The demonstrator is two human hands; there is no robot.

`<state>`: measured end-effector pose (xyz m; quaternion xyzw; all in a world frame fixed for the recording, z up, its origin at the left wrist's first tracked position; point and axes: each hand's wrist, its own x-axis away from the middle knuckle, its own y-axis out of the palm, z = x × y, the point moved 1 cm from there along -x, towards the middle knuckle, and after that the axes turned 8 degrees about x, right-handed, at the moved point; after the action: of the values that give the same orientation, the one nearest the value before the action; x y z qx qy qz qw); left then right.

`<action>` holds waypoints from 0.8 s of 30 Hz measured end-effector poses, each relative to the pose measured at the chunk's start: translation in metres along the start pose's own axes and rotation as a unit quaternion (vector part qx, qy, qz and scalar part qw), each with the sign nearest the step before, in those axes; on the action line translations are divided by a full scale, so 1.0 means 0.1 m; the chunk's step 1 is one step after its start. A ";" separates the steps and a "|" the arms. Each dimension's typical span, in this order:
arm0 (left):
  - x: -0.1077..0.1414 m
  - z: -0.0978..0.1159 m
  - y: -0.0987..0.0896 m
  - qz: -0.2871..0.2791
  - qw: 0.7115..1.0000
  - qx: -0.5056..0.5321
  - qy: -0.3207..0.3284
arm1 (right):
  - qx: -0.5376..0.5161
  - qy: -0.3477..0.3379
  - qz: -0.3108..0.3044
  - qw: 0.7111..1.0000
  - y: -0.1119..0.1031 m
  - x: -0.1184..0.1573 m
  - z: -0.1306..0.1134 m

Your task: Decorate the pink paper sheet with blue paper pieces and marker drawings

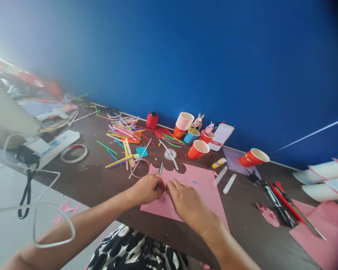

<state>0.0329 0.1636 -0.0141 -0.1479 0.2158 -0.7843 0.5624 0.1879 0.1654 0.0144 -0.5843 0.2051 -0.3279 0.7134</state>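
We see the left hand (pixel 147 189) and right hand (pixel 189 204) close together over pink paper (pixel 208 195); their fingers are bent inward, but what they hold we cannot tell.

Past your right hand (pixel 186 202), a stack of paper cups (pixel 183 124) and a phone (pixel 222 135) sit near a blue wall (pixel 186 56). Past your left hand (pixel 148 189) lie scattered straws (pixel 125 132); left of it, a tape roll (pixel 73 160) and a power strip (pixel 64 141).

One pink sheet (pixel 207 189) lies under one left hand (pixel 146 190) and one right hand (pixel 187 199). Beyond the right hand are one phone (pixel 222 135), one glue stick (pixel 219 163), one blue cup (pixel 192 137), one cup stack (pixel 183 125); beyond the left hand, one red spool (pixel 152 122).
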 end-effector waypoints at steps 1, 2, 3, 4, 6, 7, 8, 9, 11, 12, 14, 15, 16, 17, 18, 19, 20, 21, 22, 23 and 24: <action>0.00 0.00 0.00 -0.001 1.000 0.001 0.002 | -0.001 -0.002 -0.001 1.000 -0.01 0.00 0.00; 0.00 0.00 0.00 -0.002 1.000 0.001 0.004 | -0.001 -0.004 -0.002 1.000 -0.02 0.00 0.00; 0.00 0.00 0.00 -0.003 1.000 0.001 0.008 | 0.000 -0.006 -0.003 1.000 -0.03 0.00 0.00; 0.01 0.00 0.00 -0.003 1.000 0.000 0.011 | 0.000 -0.008 -0.004 1.000 -0.03 0.00 0.00; 0.01 -0.01 0.01 -0.002 1.000 -0.002 0.012 | 0.002 -0.010 -0.007 1.000 -0.04 0.00 0.00; 0.01 -0.01 0.01 0.000 1.000 -0.003 0.011 | 0.003 -0.011 -0.010 1.000 -0.04 0.00 0.00; 0.02 -0.01 0.02 0.001 1.000 -0.004 0.010 | 0.004 -0.012 -0.013 1.000 -0.04 0.00 0.00; 0.02 -0.01 0.02 0.001 1.000 -0.005 0.008 | 0.004 -0.012 -0.015 1.000 -0.03 0.00 0.00; 0.02 0.00 0.02 -0.002 1.000 -0.009 0.006 | 0.007 -0.010 -0.013 1.000 -0.02 0.00 0.00; 0.02 0.00 0.02 -0.004 1.000 -0.013 0.005 | 0.009 -0.008 -0.010 1.000 -0.01 0.01 0.00; 0.03 0.01 0.02 -0.008 1.000 -0.025 0.003 | 0.013 -0.008 -0.007 1.000 0.01 0.01 0.00; 0.03 0.02 0.02 -0.009 0.999 -0.034 0.001 | 0.015 -0.009 -0.006 1.000 0.01 0.01 0.00; 0.03 0.02 0.03 -0.009 0.999 -0.043 -0.001 | 0.016 -0.009 -0.007 1.000 0.01 0.01 0.00; 0.03 0.02 0.03 -0.008 0.999 -0.050 -0.004 | 0.015 -0.008 -0.008 1.000 0.01 0.02 -0.01; 0.03 0.02 0.04 -0.006 0.998 -0.055 -0.006 | 0.013 -0.006 -0.011 1.000 0.00 0.01 -0.01; 0.03 0.01 0.05 -0.002 0.998 -0.057 -0.006 | 0.009 -0.003 -0.016 1.000 -0.01 0.01 -0.02; 0.03 0.00 0.06 0.000 0.998 -0.057 -0.004 | 0.003 0.001 -0.021 1.000 -0.02 0.01 -0.02; 0.02 -0.01 0.07 0.003 0.998 -0.056 -0.002 | -0.004 0.004 -0.026 1.000 -0.04 0.00 -0.03; 0.02 -0.01 0.08 0.006 0.998 -0.056 -0.001 | -0.014 0.008 -0.029 0.999 -0.05 0.00 -0.03; 0.02 -0.02 0.08 0.008 0.998 -0.056 0.000 | -0.026 0.014 -0.028 0.999 -0.05 0.00 -0.03; 0.02 -0.03 0.08 0.014 0.998 -0.055 -0.001 | -0.046 0.025 -0.021 0.998 -0.05 0.00 -0.03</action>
<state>0.0374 0.1603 -0.0202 -0.1765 0.2595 -0.7634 0.5645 0.1843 0.1630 0.0185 -0.6124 0.2254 -0.3476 0.6733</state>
